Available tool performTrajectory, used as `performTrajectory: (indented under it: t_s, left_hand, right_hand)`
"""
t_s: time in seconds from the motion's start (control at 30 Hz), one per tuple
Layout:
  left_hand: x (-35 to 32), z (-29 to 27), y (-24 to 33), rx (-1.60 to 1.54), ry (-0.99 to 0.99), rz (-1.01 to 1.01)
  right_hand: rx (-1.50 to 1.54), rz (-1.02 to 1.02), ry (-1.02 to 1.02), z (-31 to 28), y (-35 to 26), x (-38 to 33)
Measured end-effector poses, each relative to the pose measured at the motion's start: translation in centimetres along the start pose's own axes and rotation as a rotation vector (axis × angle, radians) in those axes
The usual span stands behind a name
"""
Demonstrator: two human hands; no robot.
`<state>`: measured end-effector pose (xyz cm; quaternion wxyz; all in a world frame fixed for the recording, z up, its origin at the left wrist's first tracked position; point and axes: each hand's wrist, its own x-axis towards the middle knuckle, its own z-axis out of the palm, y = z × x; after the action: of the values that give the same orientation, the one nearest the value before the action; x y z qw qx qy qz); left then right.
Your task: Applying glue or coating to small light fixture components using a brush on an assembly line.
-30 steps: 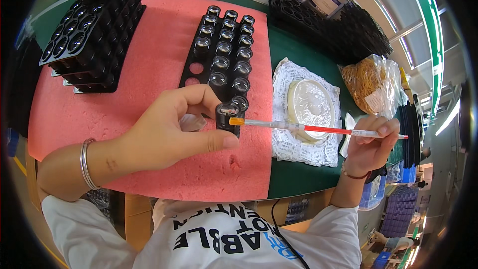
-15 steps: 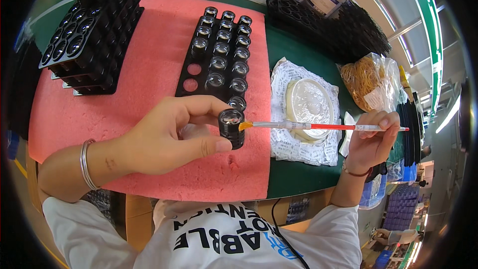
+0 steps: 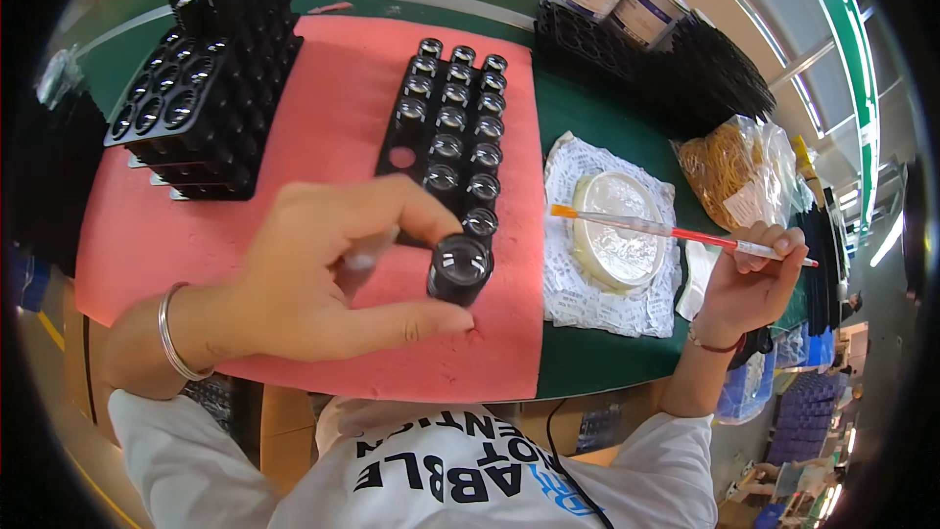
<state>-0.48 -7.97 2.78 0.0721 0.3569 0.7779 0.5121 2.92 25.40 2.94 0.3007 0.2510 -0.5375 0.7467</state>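
1. Left hand (image 3: 313, 269): grip's pinching a black cylinder (image 3: 460, 274) between fingers and thumb, near the close end of the black tray (image 3: 404, 135). Side hold probably keeps the shiny top uncovered.
2. Right hand (image 3: 752, 279): pinching the paintbrush (image 3: 690, 234) toward its tail, so bristles reach past the round dish (image 3: 585, 260).
3. Dish sits on printed paper (image 3: 573, 309), likely to protect the green table (image 3: 587, 358).
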Motion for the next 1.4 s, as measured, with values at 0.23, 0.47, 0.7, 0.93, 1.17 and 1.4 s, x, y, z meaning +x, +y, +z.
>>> performTrajectory:
  t_s: [0.23, 0.47, 0.7, 0.93, 1.17, 1.4]
  left_hand:
    - [-0.1, -6.3, 1.8, 0.752, 0.849, 0.079]
    - [-2.7, -17.1, -2.7, 0.777, 0.762, -0.340]
    - [-1.6, -17.2, -3.9, 0.639, 0.632, -0.396]
    - [-1.6, -17.9, -4.4, 0.712, 0.576, -0.456]
    - [-0.4, -9.3, 0.2, 1.018, 1.046, -0.166]
    - [2.2, 2.2, -1.2, 0.904, 0.381, 0.192]
  right_hand:
    - [0.098, -0.001, 0.091, -1.3, -0.2, -0.2]
    - [0.120, -0.010, 0.163, -0.8, -0.3, 0.0]
    - [0.095, -0.011, 0.085, -1.5, -0.4, 0.0]
    - [0.088, -0.043, 0.069, -1.3, -0.4, 0.0]
    - [0.049, -0.116, 0.202, -1.5, -0.8, -0.3]
    - [-0.526, -0.420, 0.049, -1.9, -1.0, -0.6]
